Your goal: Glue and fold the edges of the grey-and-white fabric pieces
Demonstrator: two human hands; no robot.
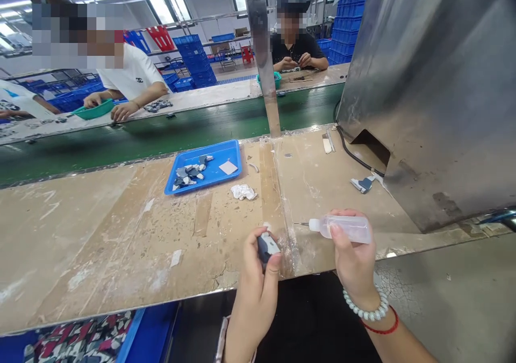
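My left hand (258,282) grips a small dark grey and white moulded piece (267,246) between thumb and fingers, just over the table's near edge. In my right hand (355,255) lies a clear squeeze bottle (346,229), on its side, with a thin needle tip pointing left toward the piece. The tip and the piece are apart. A blue tray (231,178) beyond my left hand holds several similar grey and white pieces (189,174) and a pale square. Crumpled white tissue (243,192) lies near the tray.
A metal housing (435,110) stands at the right, with a black cable (355,156) and another grey-white piece (364,184) beside it. A metal post (264,57) rises behind the table. Across the green conveyor belt (217,113), people handle small parts. Below left, a blue bin (151,331) holds many pieces.
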